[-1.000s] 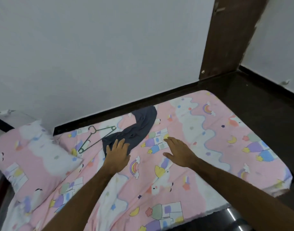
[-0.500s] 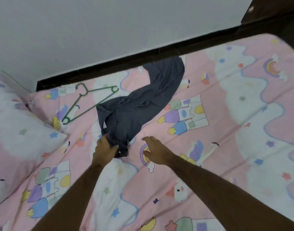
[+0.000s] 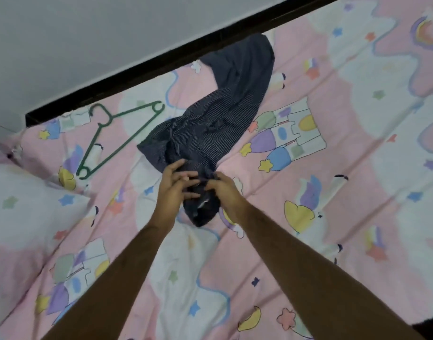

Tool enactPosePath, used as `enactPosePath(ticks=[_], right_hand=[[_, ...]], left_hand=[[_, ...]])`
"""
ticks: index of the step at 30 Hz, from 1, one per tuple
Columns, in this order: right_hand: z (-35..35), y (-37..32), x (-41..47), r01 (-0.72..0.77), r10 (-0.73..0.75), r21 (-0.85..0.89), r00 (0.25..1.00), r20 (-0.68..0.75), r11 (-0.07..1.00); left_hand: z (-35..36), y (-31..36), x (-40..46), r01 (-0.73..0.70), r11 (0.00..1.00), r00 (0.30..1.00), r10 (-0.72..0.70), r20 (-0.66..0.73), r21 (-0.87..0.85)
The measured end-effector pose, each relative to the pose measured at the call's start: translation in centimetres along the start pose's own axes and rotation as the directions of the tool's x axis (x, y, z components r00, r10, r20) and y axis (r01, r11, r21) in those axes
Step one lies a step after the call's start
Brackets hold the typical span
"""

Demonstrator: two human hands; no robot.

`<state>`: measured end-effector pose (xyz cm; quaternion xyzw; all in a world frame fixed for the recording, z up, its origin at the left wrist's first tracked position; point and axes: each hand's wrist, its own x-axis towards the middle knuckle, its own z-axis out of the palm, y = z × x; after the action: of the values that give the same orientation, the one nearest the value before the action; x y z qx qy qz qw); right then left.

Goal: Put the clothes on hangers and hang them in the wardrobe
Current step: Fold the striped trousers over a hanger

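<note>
Fingers of both hands are down in the near end of the dark pinstriped garment (image 3: 210, 133): the left hand (image 3: 172, 190) has its fingers spread and lightly bent over the bunched cloth, thumb toward the middle, while the right hand (image 3: 225, 190) curls its fingertips into a fold, apparently pinching it, though blur makes it hard to say how firm either hold is. That garment lies crumpled in a long diagonal across the pink cartoon-print bedsheet (image 3: 333, 192), its far end up near the dark skirting at the wall, its near end gathered under the hands with a pale label or lining just showing. Soft, thin and light, by the look of it, so it will sag and slide rather than hold any shape; I'd say the sensible place to take it is at the collar or waistband end, both hands apart, to open it out. I cannot tell whether it is a shirt or trousers. Lying just beside it to the left, apart from the cloth or barely meeting it, waits the green plastic hanger (image 3: 117, 141), untouched, with a pillow (image 3: 26, 204) at the left edge.
</note>
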<state>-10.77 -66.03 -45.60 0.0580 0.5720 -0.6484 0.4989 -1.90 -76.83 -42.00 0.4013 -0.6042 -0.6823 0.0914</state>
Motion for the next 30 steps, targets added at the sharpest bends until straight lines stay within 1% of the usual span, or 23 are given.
enactPosePath(ticks=[1, 2, 3, 4, 5, 6, 7, 8, 9, 11, 13, 14, 15, 16, 17, 18, 19, 21, 24, 25, 26, 28, 30], right_hand=[[-1.6, -1.9, -1.6, 0.0, -0.003, 0.088, 0.999, 0.035, 0.996], [-3.8, -3.9, -3.4, -0.001, -0.013, 0.141, 0.995, 0.095, 0.99], [-5.9, -6.0, -5.2, -0.003, -0.021, 0.176, 0.99, 0.137, 0.984], [-8.3, -8.2, -7.1, -0.006, -0.029, 0.215, 0.986, 0.162, 0.977], [-11.2, -10.4, -9.1, 0.004, -0.039, 0.236, 0.989, 0.144, 0.972], [-14.2, -12.4, -11.2, 0.024, -0.053, 0.246, 0.992, 0.114, 0.969], [-17.1, -14.5, -13.3, 0.049, -0.067, 0.236, 0.995, 0.071, 0.97], [-19.6, -16.2, -15.5, 0.082, -0.09, 0.224, 0.996, 0.025, 0.971], [-21.9, -17.5, -17.4, 0.116, -0.115, 0.222, 0.993, -0.019, 0.968], [-25.8, -18.7, -20.1, 0.216, -0.195, 0.194, 0.973, -0.119, 0.957], [-29.5, -18.5, -21.2, 0.285, -0.276, 0.019, 0.941, -0.193, 0.958], [-31.5, -17.9, -21.3, 0.282, -0.317, -0.176, 0.922, -0.224, 0.943], [-33.7, -17.1, -21.1, 0.252, -0.37, -0.428, 0.903, -0.219, 0.868], [-35.8, -16.3, -20.8, 0.184, -0.401, -0.674, 0.898, -0.181, 0.716], [-37.8, -15.4, -20.5, 0.11, -0.413, -0.84, 0.899, -0.144, 0.531], [-39.5, -14.5, -20.2, 0.05, -0.414, -0.911, 0.9, -0.136, 0.409], [-41.0, -13.7, -20.1, 0.018, -0.416, -0.926, 0.897, -0.153, 0.378], [-43.5, -12.7, -19.9, -0.002, -0.447, -0.921, 0.874, -0.191, 0.389], [-47.4, -11.0, -19.4, -0.089, -0.396, -0.906, 0.879, -0.266, 0.413], [-48.5, -10.0, -19.3, -0.104, -0.351, -0.886, 0.893, -0.284, 0.452], [-49.4, -8.7, -19.1, -0.097, -0.301, -0.862, 0.913, -0.276, 0.497], [-50.6, -5.2, -18.4, -0.059, -0.249, -0.817, 0.938, -0.242, 0.573], [-51.4, -2.8, -17.8, -0.027, -0.287, -0.769, 0.919, -0.271, 0.639]], left_hand=[[0.3, 1.1, 0.2, -0.129, 0.987, 0.99, 0.123, 0.064, 0.096], [0.8, 2.3, 0.6, -0.299, 0.924, 0.951, 0.268, 0.154, 0.24], [1.6, 3.2, 1.2, -0.482, 0.774, 0.874, 0.394, 0.284, 0.411], [2.6, 4.2, 1.7, -0.634, 0.538, 0.773, 0.461, 0.436, 0.555], [4.1, 5.1, 2.1, -0.709, 0.295, 0.694, 0.454, 0.559, 0.64], [5.8, 5.8, 2.3, -0.736, 0.111, 0.646, 0.412, 0.643, 0.668], [7.8, 6.3, 2.4, -0.756, 0.002, 0.612, 0.356, 0.706, 0.655], [10.1, 6.5, 2.4, -0.778, -0.046, 0.59, 0.287, 0.754, 0.626], [12.8, 6.4, 2.3, -0.803, -0.062, 0.569, 0.215, 0.794, 0.592], [18.5, 5.7, 1.7, -0.856, -0.018, 0.511, 0.115, 0.852, 0.517], [24.6, 5.1, 0.2, -0.854, 0.183, 0.504, 0.054, 0.862, 0.487], [27.4, 4.8, -0.8, -0.812, 0.308, 0.524, 0.01, 0.851, 0.496], [29.9, 4.4, -1.7, -0.764, 0.407, 0.54, -0.021, 0.841, 0.501], [32.2, 4.0, -2.4, -0.725, 0.46, 0.558, -0.044, 0.828, 0.513], [34.1, 3.5, -2.9, -0.71, 0.456, 0.578, -0.058, 0.814, 0.537], [35.7, 3.0, -3.1, -0.713, 0.407, 0.6, -0.066, 0.797, 0.571], [37.0, 2.6, -3.0, -0.731, 0.344, 0.612, -0.051, 0.789, 0.59], [39.0, 1.7, -2.5, -0.756, 0.296, 0.61, -0.007, 0.792, 0.584], [41.8, -0.3, -1.2, -0.682, 0.415, 0.64, -0.059, 0.766, 0.602], [42.7, -1.0, -0.7, -0.651, 0.436, 0.651, -0.1, 0.753, 0.621], [43.7, -1.8, -0.2, -0.646, 0.417, 0.647, -0.144, 0.749, 0.639], [45.1, -3.3, 1.1, -0.714, 0.269, 0.607, -0.223, 0.763, 0.646], [46.2, -4.1, 2.2, -0.784, 0.088, 0.585, -0.231, 0.778, 0.615]])
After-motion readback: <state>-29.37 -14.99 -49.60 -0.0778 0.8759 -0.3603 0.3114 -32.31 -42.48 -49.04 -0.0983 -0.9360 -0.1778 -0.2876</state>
